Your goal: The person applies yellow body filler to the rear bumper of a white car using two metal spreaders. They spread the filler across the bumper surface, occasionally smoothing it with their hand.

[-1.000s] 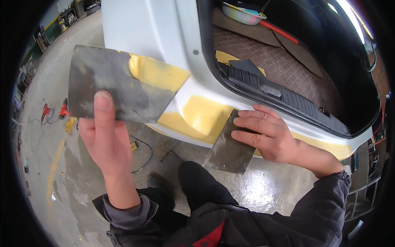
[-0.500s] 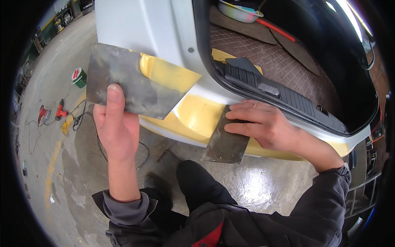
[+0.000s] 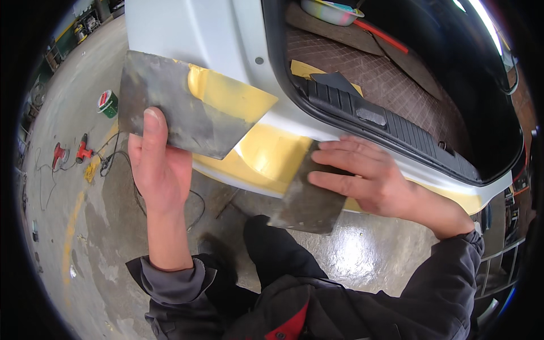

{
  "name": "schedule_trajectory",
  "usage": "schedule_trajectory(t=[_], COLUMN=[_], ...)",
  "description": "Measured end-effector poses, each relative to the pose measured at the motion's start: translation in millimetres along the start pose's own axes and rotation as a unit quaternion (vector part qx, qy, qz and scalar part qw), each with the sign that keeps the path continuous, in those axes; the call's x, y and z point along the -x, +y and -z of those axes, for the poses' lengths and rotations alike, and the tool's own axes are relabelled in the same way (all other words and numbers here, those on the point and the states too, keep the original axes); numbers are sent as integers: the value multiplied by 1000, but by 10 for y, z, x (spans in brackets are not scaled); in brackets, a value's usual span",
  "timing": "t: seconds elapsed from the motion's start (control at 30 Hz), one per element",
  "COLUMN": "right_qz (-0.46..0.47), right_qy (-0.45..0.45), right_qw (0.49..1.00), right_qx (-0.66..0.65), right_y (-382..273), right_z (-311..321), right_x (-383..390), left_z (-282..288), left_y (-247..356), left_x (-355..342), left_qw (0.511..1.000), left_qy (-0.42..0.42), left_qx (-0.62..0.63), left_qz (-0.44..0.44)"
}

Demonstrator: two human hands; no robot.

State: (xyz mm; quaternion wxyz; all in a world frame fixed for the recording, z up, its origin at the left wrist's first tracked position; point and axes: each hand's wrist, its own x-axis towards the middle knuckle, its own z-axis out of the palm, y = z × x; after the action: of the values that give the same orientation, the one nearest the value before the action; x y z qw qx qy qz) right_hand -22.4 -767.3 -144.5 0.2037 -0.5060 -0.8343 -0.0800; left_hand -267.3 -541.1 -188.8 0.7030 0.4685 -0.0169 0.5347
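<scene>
My left hand (image 3: 161, 167) grips a flat grey mixing board (image 3: 156, 85), thumb on top and the other fingers underneath. A smear of yellow body filler (image 3: 232, 99), thicker at its left end, lies across the board. My right hand (image 3: 365, 175) is closed round a dark, flat filler spreader (image 3: 309, 204), its fingers over the upper face. The spreader sits over the rear edge of a white car body (image 3: 190, 28), its lower end sticking out above the floor. Left of it, a smooth yellow filler patch (image 3: 272, 156) covers the bodywork; whether the spreader touches it is hidden.
The open trunk has a black ribbed sill (image 3: 402, 127), brown quilted lining (image 3: 351, 62) and a pale basin (image 3: 331, 12). On the concrete floor at left are a green tub (image 3: 107, 104), a red power tool (image 3: 84, 148), a red sander (image 3: 59, 156) and loose cables.
The spreader's lower end has swung slightly left and toward me, with my right hand still on it. My left hand and the board sit slightly higher in the picture.
</scene>
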Motion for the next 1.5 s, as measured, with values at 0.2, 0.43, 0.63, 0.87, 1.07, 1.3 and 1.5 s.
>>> schedule_trajectory(t=[0.2, 0.43, 0.63, 0.87, 1.07, 1.3, 1.5], right_qz=[-9, -28, 1, -8, 69, 31, 36], right_qy=[-8, -40, 11, -25, 83, 34, 35], right_qw=[1000, 999, 1000, 1000, 993, 997, 998], right_qx=[18, 24, 29, -12, -45, -69, -30], right_y=[-72, -167, -84, -38, 221, 229, 152], right_z=[-240, -64, -351, -95, -412, -430, -350], right_x=[-151, -33, -239, -125, -423, -342, -380], left_z=[-59, -28, -16, -40, 31, 45, 36], left_y=[13, 11, 39, 25, 7, -15, -12], left_x=[-1, -2, -15, -14, -24, -37, -27], left_qw=[1000, 1000, 1000, 1000, 999, 999, 999], left_qy=[-6, 0, -2, -2, 7, -11, -8], left_qx=[-3, -4, 9, -9, 38, 34, 31], left_qz=[3, 4, 18, -1, 11, 4, -1])
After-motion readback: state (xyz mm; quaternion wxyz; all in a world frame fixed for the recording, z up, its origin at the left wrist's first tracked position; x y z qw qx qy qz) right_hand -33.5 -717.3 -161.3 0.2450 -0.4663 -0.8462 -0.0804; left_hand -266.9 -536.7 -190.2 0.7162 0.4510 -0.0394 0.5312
